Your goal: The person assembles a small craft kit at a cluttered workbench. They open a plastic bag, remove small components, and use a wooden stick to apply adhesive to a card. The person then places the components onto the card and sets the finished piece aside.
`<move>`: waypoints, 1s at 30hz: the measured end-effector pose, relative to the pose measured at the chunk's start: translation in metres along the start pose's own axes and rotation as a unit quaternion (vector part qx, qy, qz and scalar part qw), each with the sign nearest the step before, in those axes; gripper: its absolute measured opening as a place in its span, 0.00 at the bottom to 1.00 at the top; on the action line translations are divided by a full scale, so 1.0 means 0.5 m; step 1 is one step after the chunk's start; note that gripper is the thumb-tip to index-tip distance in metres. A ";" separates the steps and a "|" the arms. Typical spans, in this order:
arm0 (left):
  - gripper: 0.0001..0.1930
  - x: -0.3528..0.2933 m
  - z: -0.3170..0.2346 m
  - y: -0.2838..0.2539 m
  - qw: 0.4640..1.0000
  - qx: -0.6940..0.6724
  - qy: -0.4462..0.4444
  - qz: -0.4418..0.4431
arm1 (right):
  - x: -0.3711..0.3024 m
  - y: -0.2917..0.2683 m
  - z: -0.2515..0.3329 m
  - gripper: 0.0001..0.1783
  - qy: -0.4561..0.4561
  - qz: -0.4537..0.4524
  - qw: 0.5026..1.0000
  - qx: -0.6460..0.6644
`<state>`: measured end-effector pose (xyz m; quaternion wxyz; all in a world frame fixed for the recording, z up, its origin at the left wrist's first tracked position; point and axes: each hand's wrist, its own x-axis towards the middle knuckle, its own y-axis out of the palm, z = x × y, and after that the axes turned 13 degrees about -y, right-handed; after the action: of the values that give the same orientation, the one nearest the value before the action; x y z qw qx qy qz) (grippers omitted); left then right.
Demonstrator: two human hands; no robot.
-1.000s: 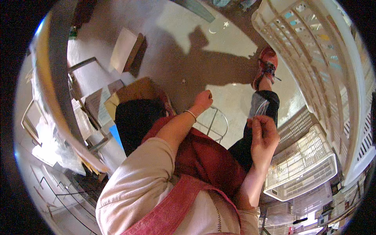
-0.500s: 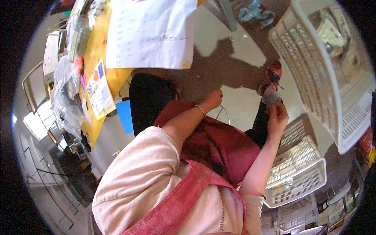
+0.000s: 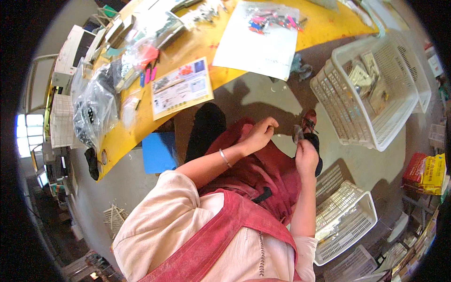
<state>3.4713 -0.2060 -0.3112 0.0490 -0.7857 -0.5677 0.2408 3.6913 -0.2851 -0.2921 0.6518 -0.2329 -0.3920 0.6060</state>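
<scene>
My right hand (image 3: 306, 157) pinches a small clear plastic bag (image 3: 298, 134), held up over my knee. What the bag contains is too small to tell. To its left, above my red apron (image 3: 253, 164), my left hand (image 3: 262, 134) has its fingers curled in. Whether anything is in those fingers I cannot make out. The two hands are apart. Beyond them, a white sheet (image 3: 253, 49) hangs partly over the table edge, with small pink, blue, orange and grey pieces (image 3: 275, 21) heaped on it. A printed leaflet (image 3: 183, 89) lies left of the sheet.
The yellow table (image 3: 124, 136) curves across the left and far side, bearing clear bags (image 3: 96, 105) and small parts. A white plastic basket (image 3: 345, 101) stands at the right, another white basket (image 3: 347, 242) nearer me. A red and yellow package (image 3: 430, 174) sits far right.
My view has shifted, bringing more of the tabletop and the heaped pieces into sight. My hands have come closer together, the right one still holding the clear bag.
</scene>
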 end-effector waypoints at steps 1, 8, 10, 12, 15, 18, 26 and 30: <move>0.09 -0.032 -0.040 -0.030 1.000 -0.020 0.008 -0.005 | -0.002 0.002 0.032 0.06 -0.038 0.014 0.999 -0.004; 0.14 -0.194 -0.149 -0.212 0.938 0.025 0.261 -0.228 | 0.027 -0.001 0.281 0.04 -0.206 0.085 0.973 -0.063; 0.16 -0.236 -0.169 -0.254 0.934 0.035 0.272 -0.231 | 0.029 -0.010 0.340 0.04 -0.215 0.075 0.973 -0.045; 0.18 -0.262 -0.156 -0.280 0.930 0.034 0.286 -0.229 | 0.034 -0.014 0.380 0.03 -0.230 0.061 0.971 -0.031; 0.16 -0.295 -0.151 -0.301 0.940 -0.008 0.256 -0.226 | 0.031 -0.016 0.417 0.03 -0.231 0.058 0.971 -0.016; 0.11 -0.308 -0.151 -0.319 0.945 -0.284 0.093 -0.132 | 0.029 -0.009 0.437 0.04 -0.226 0.062 0.972 0.001; 0.05 -0.161 -0.159 -0.559 0.878 0.156 0.225 -0.393 | 0.034 -0.020 0.463 0.04 -0.216 0.060 0.974 0.039; 0.06 -0.122 -0.136 -0.597 0.863 0.224 0.201 -0.406 | 0.044 -0.016 0.473 0.04 -0.227 0.060 0.971 0.048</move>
<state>3.2272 -0.1438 -0.1272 0.4302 -0.4847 -0.7452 0.1568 3.5078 -0.3057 -0.1425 0.5186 -0.0802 -0.4856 0.6992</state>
